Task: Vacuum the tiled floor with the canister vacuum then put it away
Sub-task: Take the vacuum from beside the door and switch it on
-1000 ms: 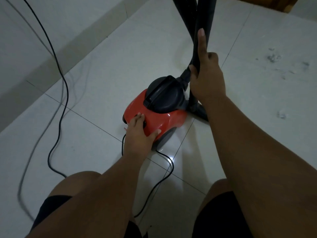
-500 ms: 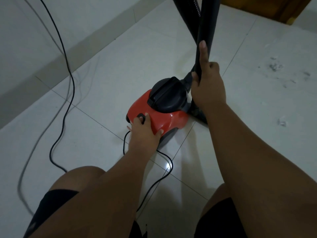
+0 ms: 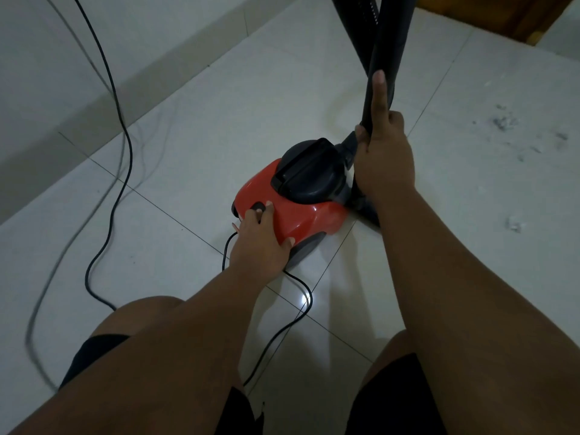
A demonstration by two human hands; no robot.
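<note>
The red canister vacuum sits on the pale tiled floor, right under the left hand. That hand lies flat on the rear of the red shell, its fingers fairly straight and gripping nothing. One fingertip is on the round black button, and the thumb is spread along the shell's near side. Just beyond those fingertips rises the vacuum's black domed lid.

To the right of the lid, the right hand is wrapped round the black wand, which stands nearly upright. The forefinger is stretched up along the tube and the other fingers are curled about it. Past that forefinger, a ribbed black hose crosses behind the wand.

From below the left hand's heel the power cord curls back between the person's bare knees. Another stretch of it snakes well off to the left of the fingers, up along the wall.

Far to the right of the right hand's knuckles, specks of grey dust lie scattered on the tiles.
</note>
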